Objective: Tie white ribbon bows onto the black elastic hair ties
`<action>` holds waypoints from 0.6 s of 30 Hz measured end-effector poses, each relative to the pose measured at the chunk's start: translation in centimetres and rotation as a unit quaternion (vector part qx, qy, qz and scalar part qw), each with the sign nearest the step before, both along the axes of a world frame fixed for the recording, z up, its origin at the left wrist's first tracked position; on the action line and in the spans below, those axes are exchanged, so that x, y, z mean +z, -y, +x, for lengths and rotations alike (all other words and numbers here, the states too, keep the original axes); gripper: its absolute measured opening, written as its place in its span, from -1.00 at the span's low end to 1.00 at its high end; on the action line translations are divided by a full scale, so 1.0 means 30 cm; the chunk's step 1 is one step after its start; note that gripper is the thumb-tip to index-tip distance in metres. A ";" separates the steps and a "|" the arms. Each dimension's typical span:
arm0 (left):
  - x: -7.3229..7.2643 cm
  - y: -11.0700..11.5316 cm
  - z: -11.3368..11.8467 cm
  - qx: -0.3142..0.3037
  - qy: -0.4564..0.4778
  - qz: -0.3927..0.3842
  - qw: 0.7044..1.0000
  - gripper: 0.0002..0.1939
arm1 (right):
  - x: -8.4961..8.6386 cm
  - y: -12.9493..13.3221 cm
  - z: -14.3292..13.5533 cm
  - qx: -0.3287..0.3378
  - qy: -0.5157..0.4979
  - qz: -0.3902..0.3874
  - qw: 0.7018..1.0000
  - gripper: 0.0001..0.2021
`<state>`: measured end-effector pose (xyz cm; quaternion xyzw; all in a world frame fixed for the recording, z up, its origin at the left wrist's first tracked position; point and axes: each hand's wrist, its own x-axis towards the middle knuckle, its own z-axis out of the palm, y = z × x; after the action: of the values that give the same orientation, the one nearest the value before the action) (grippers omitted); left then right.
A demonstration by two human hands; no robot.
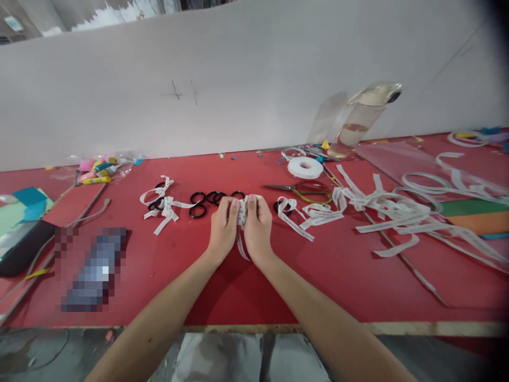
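At the middle of the red table, my left hand (224,225) and my right hand (257,225) meet, both closed on a white printed ribbon (242,213). A loose tail of it hangs down between the wrists. Fingers hide most of the ribbon, so I cannot tell how it is folded or knotted. Just behind the hands lie several black hair ties (198,204). To the left are black ties with white ribbon bows (168,207). Right of my hands, another ribbon piece (292,217) lies by a black ring.
Scissors (296,188) with yellowish handles lie behind right, near a white ribbon roll (305,167). Many cut ribbons (393,207) spread at right. A clear bottle (358,124) stands by the grey wall. A blurred-out phone-like object (95,270) and a dark case (26,246) lie left.
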<state>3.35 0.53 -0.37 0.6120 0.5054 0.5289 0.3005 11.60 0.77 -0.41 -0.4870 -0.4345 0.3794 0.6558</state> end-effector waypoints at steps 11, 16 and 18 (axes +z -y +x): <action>0.013 0.003 -0.004 0.011 -0.040 0.006 0.999 -0.73 | -0.009 -0.001 -0.004 0.012 0.043 0.024 0.999 -0.69; 0.005 -0.008 -0.002 -0.022 0.009 0.005 1.000 -0.73 | -0.006 -0.004 0.003 0.011 0.053 0.024 0.998 -0.70; 0.002 -0.011 -0.001 -0.033 0.023 0.005 0.999 -0.73 | -0.005 -0.004 0.007 0.014 0.049 0.024 0.998 -0.70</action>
<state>3.32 0.86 -0.31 0.6177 0.4753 0.5346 0.3266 11.81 0.90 -0.57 -0.4831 -0.4819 0.3538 0.6398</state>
